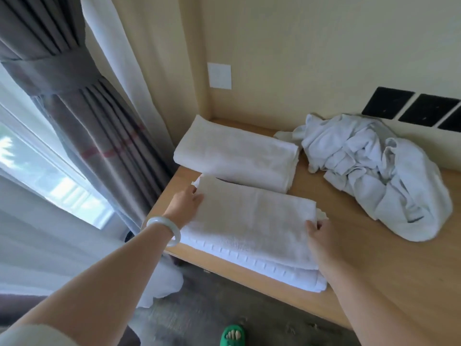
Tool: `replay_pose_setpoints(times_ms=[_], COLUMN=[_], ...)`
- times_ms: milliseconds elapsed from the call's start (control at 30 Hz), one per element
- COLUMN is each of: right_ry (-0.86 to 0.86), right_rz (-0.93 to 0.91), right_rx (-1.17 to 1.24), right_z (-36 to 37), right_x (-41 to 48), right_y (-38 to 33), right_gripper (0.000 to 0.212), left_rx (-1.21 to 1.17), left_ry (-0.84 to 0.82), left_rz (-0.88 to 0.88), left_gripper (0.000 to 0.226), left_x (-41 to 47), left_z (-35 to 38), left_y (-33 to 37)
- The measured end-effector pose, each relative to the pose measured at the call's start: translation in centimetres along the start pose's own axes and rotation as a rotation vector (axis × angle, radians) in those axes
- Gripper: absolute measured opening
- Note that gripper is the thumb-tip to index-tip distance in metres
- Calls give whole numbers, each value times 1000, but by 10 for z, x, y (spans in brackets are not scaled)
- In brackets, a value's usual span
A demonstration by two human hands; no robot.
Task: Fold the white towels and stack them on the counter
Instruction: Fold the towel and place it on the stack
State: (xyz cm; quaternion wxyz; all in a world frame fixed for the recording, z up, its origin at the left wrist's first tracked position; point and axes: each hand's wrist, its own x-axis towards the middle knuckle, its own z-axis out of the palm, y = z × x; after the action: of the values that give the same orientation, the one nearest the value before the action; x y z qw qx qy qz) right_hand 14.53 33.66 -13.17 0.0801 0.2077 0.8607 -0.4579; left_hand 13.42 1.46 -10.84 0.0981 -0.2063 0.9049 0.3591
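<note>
A folded white towel (252, 221) lies on top of another folded towel with a woven border (274, 269) near the front edge of the wooden counter (389, 270). My left hand (185, 203) grips the top towel's left end, fingers tucked under it. At the towel's right end, my right hand (318, 233) holds the edge with curled fingers. A second folded white towel (237, 153) lies behind, in the corner by the wall. To the right sits a crumpled heap of white towels (374, 168).
Grey curtains (82, 101) and a window stand left of the counter. A white wall plate (219, 75) and black socket panels (409, 108) sit on the back wall. Bare counter shows at the right front. A foot in a green slipper (233, 335) stands on the floor below.
</note>
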Motion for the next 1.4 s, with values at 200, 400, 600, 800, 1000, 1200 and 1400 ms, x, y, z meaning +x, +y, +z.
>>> replay_pose_setpoints(times_ms=[200, 400, 600, 800, 1000, 1200, 1400], right_ry=[102, 75, 120, 150, 130, 160, 202], right_rz=[-150, -16, -91, -102, -3, -50, -197], right_rx=[59, -64, -291, -334, -167, -125, -26], right_z=[-9, 6, 8, 9, 7, 12, 9], right_x=[-27, -26, -29, -33, -16, -11, -23], right_y=[-4, 11, 14, 16, 5, 10, -6], right_gripper=[17, 20, 24, 26, 34, 31, 15], left_rx=[-101, 62, 295, 362, 288, 157, -102], left_ry=[102, -3, 71, 103, 77, 60, 95], left_rz=[177, 85, 192, 211, 149, 137, 150], left_gripper=[22, 29, 26, 25, 31, 25, 15], left_x=[9, 7, 3, 2, 10, 11, 11], left_z=[-6, 5, 5, 10, 6, 2, -10], left_y=[1, -14, -22, -24, -19, -25, -23])
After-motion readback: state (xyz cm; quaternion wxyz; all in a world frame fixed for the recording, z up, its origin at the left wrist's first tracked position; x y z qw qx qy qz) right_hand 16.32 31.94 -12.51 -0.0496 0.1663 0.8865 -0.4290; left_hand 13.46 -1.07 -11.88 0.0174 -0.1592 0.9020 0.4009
